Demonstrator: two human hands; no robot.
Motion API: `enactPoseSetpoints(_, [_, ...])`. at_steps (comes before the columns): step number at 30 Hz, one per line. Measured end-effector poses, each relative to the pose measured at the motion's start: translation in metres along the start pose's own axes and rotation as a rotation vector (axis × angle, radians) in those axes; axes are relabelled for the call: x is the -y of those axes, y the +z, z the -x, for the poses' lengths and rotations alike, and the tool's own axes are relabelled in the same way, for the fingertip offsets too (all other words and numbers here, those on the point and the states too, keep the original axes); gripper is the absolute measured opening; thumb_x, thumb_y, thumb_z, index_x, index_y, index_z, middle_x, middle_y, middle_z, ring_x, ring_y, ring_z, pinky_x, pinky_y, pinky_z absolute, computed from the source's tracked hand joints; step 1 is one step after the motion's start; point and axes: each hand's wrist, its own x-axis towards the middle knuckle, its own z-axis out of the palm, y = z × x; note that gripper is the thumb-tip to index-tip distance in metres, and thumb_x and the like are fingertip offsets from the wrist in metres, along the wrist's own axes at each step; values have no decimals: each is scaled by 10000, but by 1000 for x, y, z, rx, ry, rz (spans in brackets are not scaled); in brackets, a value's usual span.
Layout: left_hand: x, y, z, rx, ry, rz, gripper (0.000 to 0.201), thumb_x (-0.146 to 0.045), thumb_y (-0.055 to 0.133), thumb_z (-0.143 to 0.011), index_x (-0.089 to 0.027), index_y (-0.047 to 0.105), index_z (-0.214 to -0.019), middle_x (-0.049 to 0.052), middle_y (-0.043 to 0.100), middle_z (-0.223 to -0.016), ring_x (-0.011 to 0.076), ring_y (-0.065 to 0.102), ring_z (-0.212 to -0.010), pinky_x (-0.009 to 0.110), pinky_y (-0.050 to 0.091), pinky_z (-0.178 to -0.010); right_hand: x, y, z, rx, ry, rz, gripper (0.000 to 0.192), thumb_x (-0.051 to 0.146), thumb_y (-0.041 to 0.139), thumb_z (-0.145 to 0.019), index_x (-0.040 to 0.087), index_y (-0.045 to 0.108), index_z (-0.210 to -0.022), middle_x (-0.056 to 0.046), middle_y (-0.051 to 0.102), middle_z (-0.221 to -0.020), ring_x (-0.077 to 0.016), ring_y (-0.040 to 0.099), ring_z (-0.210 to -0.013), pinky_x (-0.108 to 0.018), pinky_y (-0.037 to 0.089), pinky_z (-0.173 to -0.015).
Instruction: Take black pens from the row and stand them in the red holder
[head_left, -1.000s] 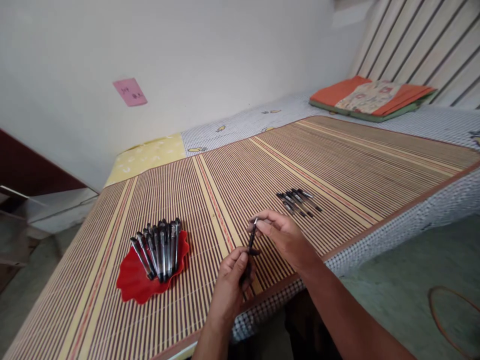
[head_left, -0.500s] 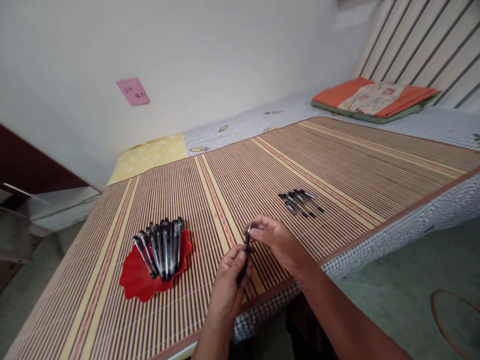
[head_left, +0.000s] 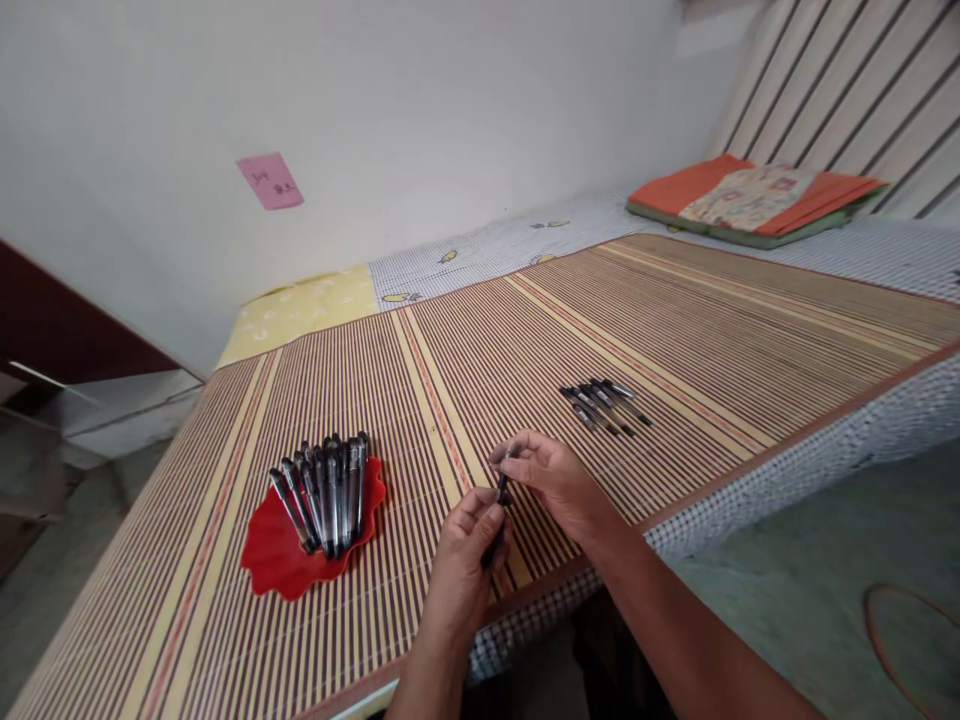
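Between my hands is a black pen (head_left: 502, 489), held over the front part of the striped mat (head_left: 360, 390). My left hand (head_left: 469, 545) is closed around its lower, dark part, with the thumb on top. Thumb and fingers of my right hand (head_left: 536, 470) pinch the upper end, so that tip is partly hidden. To the left, several capped pens (head_left: 326, 495) with clear barrels lie side by side on a red wavy-edged plate (head_left: 274, 560). Beyond my right hand, several more pens (head_left: 604, 405) lie in a slanted row directly on the mat.
A folded orange and floral cloth (head_left: 757, 200) lies at the far right. Behind the mat, a checked sheet (head_left: 480, 260) reaches the white wall, where a pink note (head_left: 271, 181) is stuck. The bed's front edge (head_left: 712, 510) runs close to my right forearm.
Both hands still hold the pen in nearly the same place. The pen's upper end has become more covered by my right fingers. The view has shifted slightly.
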Motion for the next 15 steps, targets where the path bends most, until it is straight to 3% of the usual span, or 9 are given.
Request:
enactPoseSetpoints(5, [-1, 0, -1, 4, 21, -18, 280, -347, 796, -784, -148, 629, -891, -55, 504, -633, 40, 343, -477, 134, 260, -404, -4, -3, 0, 72, 5, -11, 232, 348, 681, -862, 212, 754, -1035, -66, 732, -1017, -200, 654, -965, -368, 484, -938])
enactPoseSetpoints(12, [1, 0, 0, -20, 3, -25, 304, -336, 807, -763, -165, 588, -885, -54, 526, -633, 51, 383, -481, 133, 284, -400, -6, -5, -1, 27, -17, 23, 170, 319, 797, -763, 224, 752, -897, -29, 731, -956, -183, 650, -953, -345, 471, -940])
enactPoseSetpoints(15, [2, 1, 0, -19, 0, -22, 306, -339, 806, -763, -165, 588, -889, -51, 534, -638, 53, 390, -483, 134, 293, -400, -5, -5, -1, 56, -9, 0, 188, 320, 770, -795, 235, 747, -962, -32, 729, -999, -178, 647, -971, -330, 477, -918])
